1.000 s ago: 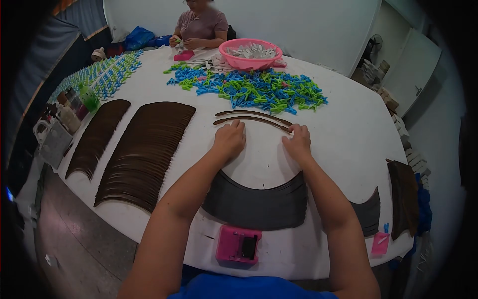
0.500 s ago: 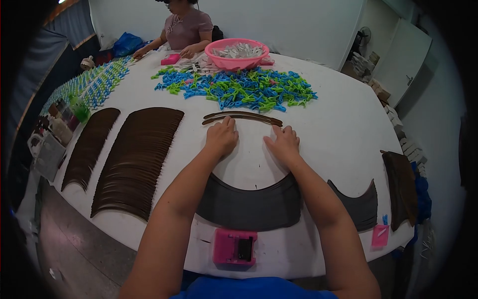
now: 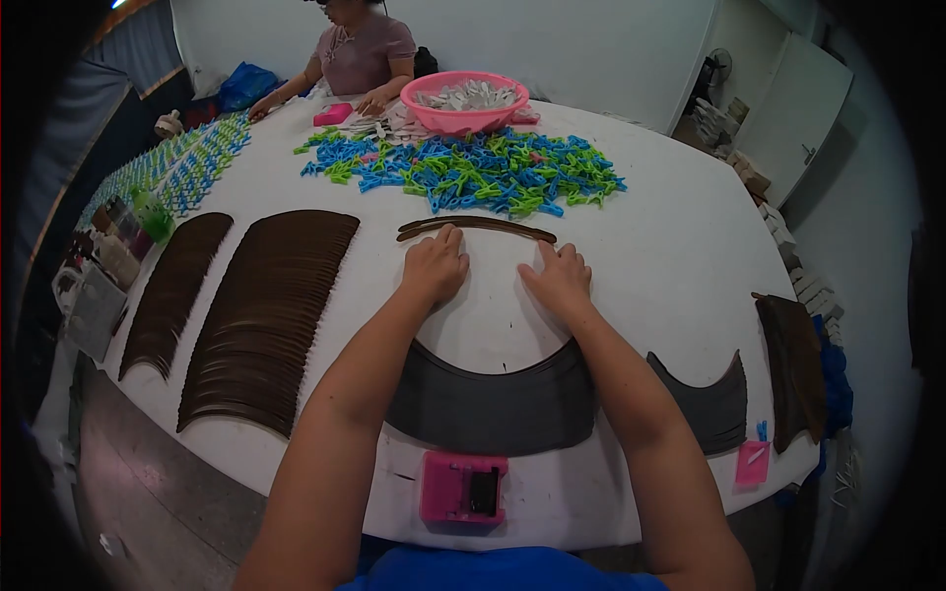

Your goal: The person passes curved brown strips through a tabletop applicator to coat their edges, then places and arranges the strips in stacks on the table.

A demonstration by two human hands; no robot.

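Two thin curved brown strips [image 3: 480, 224] lie close together, overlapping at their ends, on the white table. My left hand [image 3: 437, 264] has its fingertips on the near strip, left of its middle. At the strip's right end rests my right hand [image 3: 558, 280], fingertips touching it and the thumb held apart. Below my forearms is a fanned stack of dark grey curved strips [image 3: 493, 399]. A pink box with a black part [image 3: 463, 489] sits at the near edge. Wide rows of brown strips [image 3: 271, 315] lie to the left.
Blue and green clips [image 3: 473, 172] are heaped beyond the strips, with a pink basin [image 3: 463, 103] of pale pieces behind. A person [image 3: 362, 54] sits across the table. More grey strips [image 3: 705, 409], a brown bundle [image 3: 791, 369] and a small pink tray [image 3: 752, 465] are at right.
The two brown strips have come closer together, the gap between them nearly closed. My view has shifted slightly right. The person across has reached an arm toward the clip rows at left.
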